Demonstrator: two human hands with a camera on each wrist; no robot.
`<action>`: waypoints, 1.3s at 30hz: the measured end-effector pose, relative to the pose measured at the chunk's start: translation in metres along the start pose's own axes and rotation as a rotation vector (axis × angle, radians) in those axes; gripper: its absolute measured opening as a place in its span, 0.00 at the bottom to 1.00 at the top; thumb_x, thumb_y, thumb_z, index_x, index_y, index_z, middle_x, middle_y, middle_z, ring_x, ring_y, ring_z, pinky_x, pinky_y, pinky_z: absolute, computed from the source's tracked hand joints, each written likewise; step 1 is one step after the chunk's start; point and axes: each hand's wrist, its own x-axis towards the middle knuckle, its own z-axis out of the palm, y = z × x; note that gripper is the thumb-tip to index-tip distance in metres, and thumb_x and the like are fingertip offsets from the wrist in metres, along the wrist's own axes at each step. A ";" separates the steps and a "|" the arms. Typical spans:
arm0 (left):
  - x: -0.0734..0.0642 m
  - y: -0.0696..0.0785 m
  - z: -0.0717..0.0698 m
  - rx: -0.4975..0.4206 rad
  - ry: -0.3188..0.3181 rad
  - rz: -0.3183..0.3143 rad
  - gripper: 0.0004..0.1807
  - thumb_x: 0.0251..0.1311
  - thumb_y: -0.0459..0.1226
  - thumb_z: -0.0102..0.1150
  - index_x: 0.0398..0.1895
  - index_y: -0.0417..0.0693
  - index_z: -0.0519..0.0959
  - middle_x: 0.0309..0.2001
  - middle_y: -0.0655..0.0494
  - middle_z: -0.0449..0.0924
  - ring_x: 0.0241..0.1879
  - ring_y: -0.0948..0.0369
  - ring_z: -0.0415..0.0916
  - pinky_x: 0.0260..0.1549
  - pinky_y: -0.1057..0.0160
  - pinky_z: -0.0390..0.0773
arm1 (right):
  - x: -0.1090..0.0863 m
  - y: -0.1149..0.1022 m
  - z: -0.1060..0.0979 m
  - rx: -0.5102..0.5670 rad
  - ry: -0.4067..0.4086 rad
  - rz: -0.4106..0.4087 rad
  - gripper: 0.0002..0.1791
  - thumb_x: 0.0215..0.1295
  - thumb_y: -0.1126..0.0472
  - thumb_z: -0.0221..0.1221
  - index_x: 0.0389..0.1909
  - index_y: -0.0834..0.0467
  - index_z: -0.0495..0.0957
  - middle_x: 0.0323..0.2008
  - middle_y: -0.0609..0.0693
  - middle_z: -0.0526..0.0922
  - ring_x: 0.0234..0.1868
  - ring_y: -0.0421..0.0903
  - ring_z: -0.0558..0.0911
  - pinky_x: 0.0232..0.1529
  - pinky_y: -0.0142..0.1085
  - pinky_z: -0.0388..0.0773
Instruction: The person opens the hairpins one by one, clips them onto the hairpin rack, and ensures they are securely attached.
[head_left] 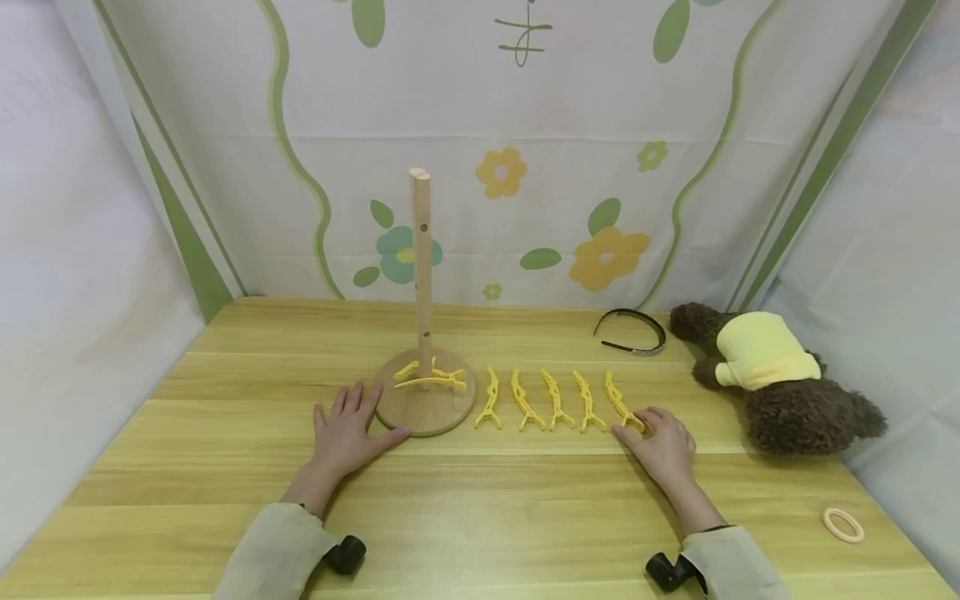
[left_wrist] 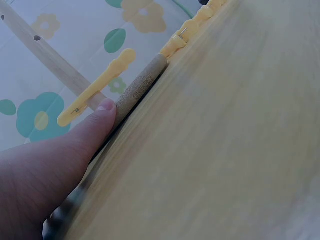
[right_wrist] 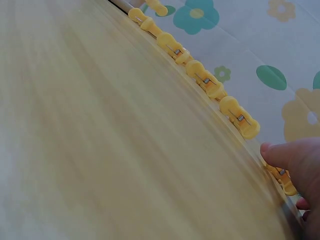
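Observation:
My left hand [head_left: 347,433] has its fingers spread beside the round wooden base [head_left: 423,417] of a stand, thumb on the rim. The base carries an upright wooden post [head_left: 422,275] with small holes. Low on the post, yellow hair clips [head_left: 442,382] sit just above the base; one clip [left_wrist: 95,90] crosses the post in the left wrist view. My right hand [head_left: 663,450] pinches the handle end of the rightmost hair clip [head_left: 617,396], which lies on the table. Several matching hair clips [head_left: 555,400] line up to its left, spring handles toward me.
A black headband [head_left: 654,321] lies at the back right. Beside it a brown plush toy [head_left: 795,417] in a yellow top lies near the right edge. A pale ring [head_left: 843,525] rests at the front right. A printed cloth backdrop [head_left: 555,108] rises behind the table.

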 end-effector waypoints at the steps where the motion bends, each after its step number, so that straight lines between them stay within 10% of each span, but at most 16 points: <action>1: 0.000 0.000 0.000 -0.001 -0.001 -0.001 0.50 0.42 0.68 0.45 0.64 0.47 0.54 0.62 0.37 0.47 0.61 0.41 0.39 0.47 0.34 0.31 | 0.000 0.000 0.000 -0.004 -0.001 0.003 0.32 0.49 0.42 0.58 0.44 0.66 0.74 0.51 0.67 0.65 0.51 0.67 0.60 0.47 0.61 0.44; 19: 0.001 -0.004 0.004 -0.002 0.000 0.001 0.51 0.41 0.69 0.44 0.64 0.48 0.54 0.63 0.38 0.46 0.61 0.41 0.38 0.47 0.35 0.30 | 0.000 -0.001 -0.005 0.000 -0.039 0.098 0.32 0.51 0.42 0.56 0.46 0.66 0.72 0.55 0.68 0.61 0.54 0.68 0.57 0.47 0.66 0.32; 31: 0.002 0.000 0.002 -0.004 -0.010 -0.002 0.51 0.41 0.69 0.44 0.65 0.48 0.53 0.63 0.38 0.46 0.61 0.41 0.39 0.48 0.35 0.31 | 0.008 -0.005 -0.022 0.076 0.016 0.060 0.22 0.52 0.63 0.59 0.45 0.73 0.70 0.40 0.71 0.71 0.41 0.65 0.69 0.40 0.53 0.63; 39: 0.001 -0.002 0.002 -0.001 -0.005 -0.003 0.51 0.41 0.69 0.44 0.64 0.48 0.54 0.63 0.38 0.47 0.61 0.41 0.39 0.48 0.35 0.31 | 0.025 -0.017 -0.041 0.123 -0.104 0.009 0.24 0.61 0.59 0.52 0.52 0.71 0.64 0.44 0.69 0.72 0.45 0.64 0.70 0.41 0.52 0.67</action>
